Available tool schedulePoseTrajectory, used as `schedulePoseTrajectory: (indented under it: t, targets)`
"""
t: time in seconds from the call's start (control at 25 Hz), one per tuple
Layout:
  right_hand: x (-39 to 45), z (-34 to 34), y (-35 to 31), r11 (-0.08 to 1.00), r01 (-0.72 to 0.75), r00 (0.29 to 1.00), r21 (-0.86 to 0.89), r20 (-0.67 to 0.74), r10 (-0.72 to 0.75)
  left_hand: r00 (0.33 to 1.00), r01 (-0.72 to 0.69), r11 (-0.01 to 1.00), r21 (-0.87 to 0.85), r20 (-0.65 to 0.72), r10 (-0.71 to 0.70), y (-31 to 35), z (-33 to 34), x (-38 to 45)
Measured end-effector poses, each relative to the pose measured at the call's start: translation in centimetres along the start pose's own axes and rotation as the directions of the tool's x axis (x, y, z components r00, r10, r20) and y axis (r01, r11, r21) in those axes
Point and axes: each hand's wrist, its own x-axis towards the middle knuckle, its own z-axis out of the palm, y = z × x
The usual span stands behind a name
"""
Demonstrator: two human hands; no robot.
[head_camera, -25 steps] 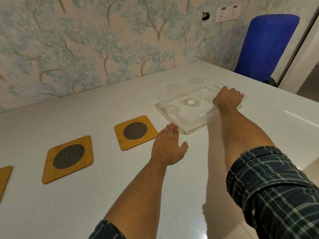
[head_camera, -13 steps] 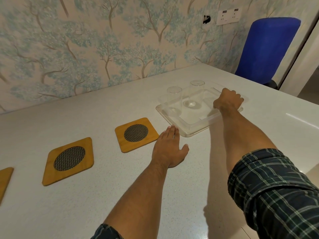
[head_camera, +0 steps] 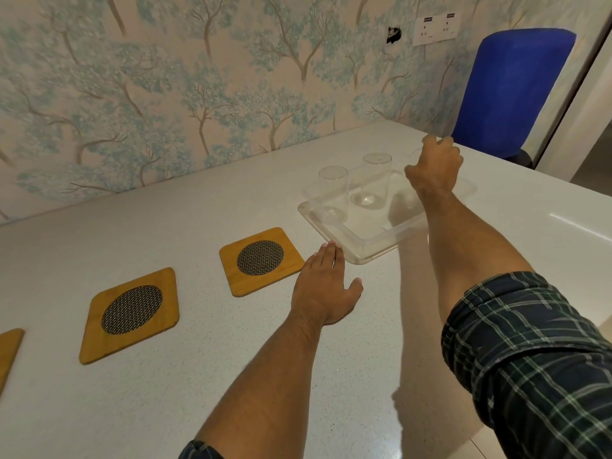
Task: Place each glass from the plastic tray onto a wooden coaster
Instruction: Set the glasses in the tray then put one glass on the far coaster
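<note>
Glasses (head_camera: 332, 188) in tray (head_camera: 364, 251) (clear plastic), right hand (head_camera: 433, 168) just beside

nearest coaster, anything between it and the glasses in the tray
Only the plastic tray's low near wall, which each glass must be lifted over. The left hand lies flat beside the nearest coaster, just off that path.

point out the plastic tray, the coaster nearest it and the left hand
plastic tray (head_camera: 371, 245): head view, on its near clear wall.
nearest coaster (head_camera: 231, 276): head view, on its wooden border.
left hand (head_camera: 323, 291): head view, on the back of the hand.
</note>
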Motion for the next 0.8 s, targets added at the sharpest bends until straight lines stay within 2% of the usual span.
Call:
schedulePoseTrajectory:
  t: [0.52, 0.6, 0.72, 0.8]
  targets:
    - [0.3, 1.1, 0.8, 0.990, 0.102, 0.985, 0.097, 0.132, -0.115, 1.000, 0.003, 1.000, -0.014, 0.001, -0.003, -0.1, 0.2, 0.0]
    - [0.0, 1.1, 1.0, 0.994, 0.032, 0.989, 0.109, 0.138, -0.047, 1.000, 0.005, 1.000, -0.013, 0.007, -0.005, -0.1, 0.1, 0.1]
    - [-0.9, 1.3, 1.0, 0.981, -0.150, 0.987, 0.124, 0.080, 0.141, 1.000, 0.010, 1.000, -0.012, 0.015, -0.010, 0.0, 0.0, 0.0]
    - [-1.4, 1.7, 0.7, 0.966, -0.186, 0.981, 0.178, 0.089, 0.173, 1.000, 0.009, 1.000, -0.010, 0.013, -0.009, 0.1, -0.1, 0.0]
